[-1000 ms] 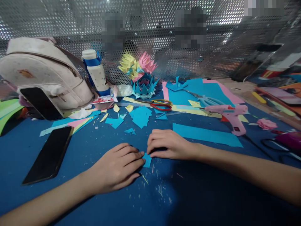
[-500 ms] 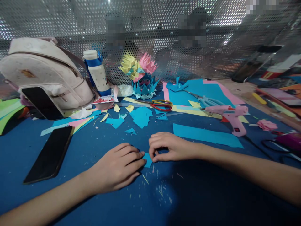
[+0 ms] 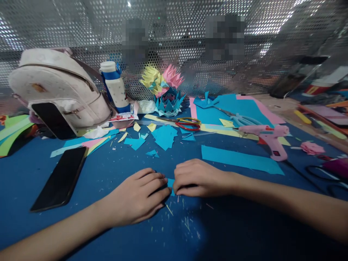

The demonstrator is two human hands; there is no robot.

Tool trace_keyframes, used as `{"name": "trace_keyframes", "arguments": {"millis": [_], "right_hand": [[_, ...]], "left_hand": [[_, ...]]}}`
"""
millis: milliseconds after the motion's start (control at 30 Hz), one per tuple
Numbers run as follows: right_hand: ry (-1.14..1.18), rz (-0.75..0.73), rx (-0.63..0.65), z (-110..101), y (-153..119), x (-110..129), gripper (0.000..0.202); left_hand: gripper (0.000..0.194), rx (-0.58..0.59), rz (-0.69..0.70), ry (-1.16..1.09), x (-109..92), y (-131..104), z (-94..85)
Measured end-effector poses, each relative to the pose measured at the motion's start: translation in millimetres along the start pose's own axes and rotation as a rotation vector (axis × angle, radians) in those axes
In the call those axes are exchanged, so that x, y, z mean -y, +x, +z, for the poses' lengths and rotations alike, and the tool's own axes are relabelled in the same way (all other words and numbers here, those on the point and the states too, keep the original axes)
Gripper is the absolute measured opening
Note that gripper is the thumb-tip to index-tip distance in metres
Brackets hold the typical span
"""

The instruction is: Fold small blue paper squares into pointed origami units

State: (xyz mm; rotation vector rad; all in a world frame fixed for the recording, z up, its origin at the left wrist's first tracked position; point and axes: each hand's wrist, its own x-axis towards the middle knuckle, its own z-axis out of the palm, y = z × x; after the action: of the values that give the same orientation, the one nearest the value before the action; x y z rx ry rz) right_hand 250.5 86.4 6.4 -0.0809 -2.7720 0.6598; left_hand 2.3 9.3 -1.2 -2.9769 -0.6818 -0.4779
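Note:
A small piece of blue paper (image 3: 170,185) lies on the dark blue tabletop between my two hands, mostly covered by fingers. My left hand (image 3: 141,195) rests palm down with its fingers stretched out, the fingertips lying on the paper's left side. From the right, my right hand (image 3: 194,178) has its fingers curled and pinched at the paper's right edge. Beyond the hands lie several blue paper cutoffs (image 3: 164,137) and a small blue triangle (image 3: 152,153). A long blue paper strip (image 3: 241,159) lies past my right wrist.
Scissors (image 3: 187,123), a pink glue gun (image 3: 272,137) and folded paper flowers (image 3: 168,99) stand or lie farther back. On the left are a black phone (image 3: 59,179), another phone (image 3: 53,119), a white backpack (image 3: 62,83) and a bottle (image 3: 115,87). Perforated metal (image 3: 174,47) closes the back.
My right hand's fingers have curled more tightly and moved slightly left over the paper, covering more of it. My left hand stays in place on it. The whole view has shifted slightly.

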Motion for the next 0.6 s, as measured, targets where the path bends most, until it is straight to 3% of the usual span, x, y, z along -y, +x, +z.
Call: {"name": "trace_keyframes", "arguments": {"millis": [200,433,600], "right_hand": [[-0.078,0.013,0.05,-1.4,-0.6,4.7,0.02],[-0.158,0.053,0.043,-6.0,-1.1,2.3,0.023],[-0.189,0.22,0.084,-2.5,1.9,8.2,0.017]], "left_hand": [[0.035,-0.021,0.014,0.04,-1.2,2.6,-0.6],[0.049,-0.057,0.064,0.065,-4.4,0.2,-4.8],[0.047,-0.1,0.079,0.122,-6.6,-1.1,-3.2]]}}
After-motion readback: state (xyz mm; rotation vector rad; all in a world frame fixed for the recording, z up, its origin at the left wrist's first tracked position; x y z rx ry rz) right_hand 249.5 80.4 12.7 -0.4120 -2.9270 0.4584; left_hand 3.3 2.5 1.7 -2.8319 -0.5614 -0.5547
